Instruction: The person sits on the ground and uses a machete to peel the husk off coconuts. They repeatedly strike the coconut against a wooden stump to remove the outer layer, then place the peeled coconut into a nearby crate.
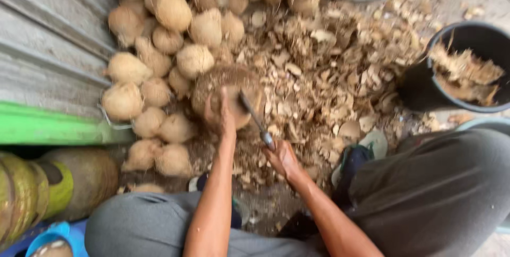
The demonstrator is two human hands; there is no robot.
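A brown husked coconut (229, 84) rests on a low block in front of me, and my left hand (219, 112) presses on its near side. My right hand (281, 157) is shut on the handle of a knife (254, 116), whose blade slants up and left onto the coconut, just right of my left fingers. My knees in grey trousers frame the bottom of the view.
A heap of pale peeled coconuts (170, 49) lies to the left and behind. Husk chips (329, 65) cover the ground on the right. A black bucket (458, 36) with husk scraps stands at the far right. Corrugated metal sheet (48, 44) and green unpeeled coconuts (53, 182) are at left.
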